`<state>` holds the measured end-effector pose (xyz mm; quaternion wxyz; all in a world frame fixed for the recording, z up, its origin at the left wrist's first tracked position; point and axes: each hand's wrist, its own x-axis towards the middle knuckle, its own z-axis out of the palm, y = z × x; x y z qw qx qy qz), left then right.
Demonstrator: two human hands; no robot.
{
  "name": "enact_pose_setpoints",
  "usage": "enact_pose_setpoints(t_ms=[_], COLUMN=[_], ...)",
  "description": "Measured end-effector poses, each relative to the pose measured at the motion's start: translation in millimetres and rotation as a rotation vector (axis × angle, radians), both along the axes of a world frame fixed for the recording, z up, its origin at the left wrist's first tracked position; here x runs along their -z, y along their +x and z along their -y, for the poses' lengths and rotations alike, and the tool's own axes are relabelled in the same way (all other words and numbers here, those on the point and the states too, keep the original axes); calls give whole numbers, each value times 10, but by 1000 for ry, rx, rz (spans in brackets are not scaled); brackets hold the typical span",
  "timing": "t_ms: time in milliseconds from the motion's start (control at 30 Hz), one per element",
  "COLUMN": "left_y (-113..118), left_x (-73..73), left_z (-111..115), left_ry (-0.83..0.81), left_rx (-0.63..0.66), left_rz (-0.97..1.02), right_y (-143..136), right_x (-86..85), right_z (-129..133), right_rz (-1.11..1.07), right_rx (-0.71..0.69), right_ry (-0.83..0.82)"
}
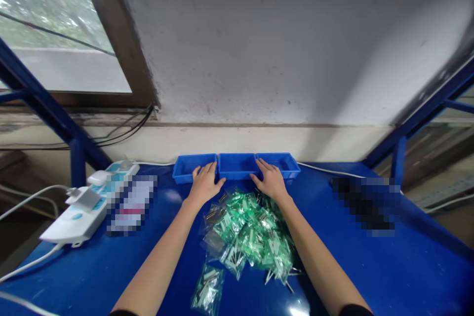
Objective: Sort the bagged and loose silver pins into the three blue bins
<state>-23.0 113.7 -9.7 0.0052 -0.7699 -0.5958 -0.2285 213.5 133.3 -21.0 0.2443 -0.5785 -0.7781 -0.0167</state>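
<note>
Three blue bins (237,175), left hand (203,185) and right hand (272,183) both loosely spread at their adjoining ends

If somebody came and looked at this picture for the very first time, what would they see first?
Probably the shiny, greenish heap of little plastic bags, on the blue table between the person's forearms. Next, the left hand and right hand, fingers spread, at the row of three blue trays by the wall. Then the white power strip, with plugs in it, on the left.
</note>
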Motion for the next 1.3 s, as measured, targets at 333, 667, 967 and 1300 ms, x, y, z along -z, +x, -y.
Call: enact_pose_setpoints(t_ms=[333,667,967,1300], left_y=[-113,-93,-26,63], left_x=[-70,-102,-69,0], left_z=[-55,318,608,661], left_ry=[-64,-69,77,95], left_rx=[59,61,-11,-14], left_rz=[19,-41,-153,-215], right_y=[11,7,-23,26], right_x=[-110,-162,-205,-183], right_z=[55,357,686,748], right_rz=[41,89,115,127], right_rx=[-22,-28,-5,-3], right_ry=[-51,-122,-143,-98])
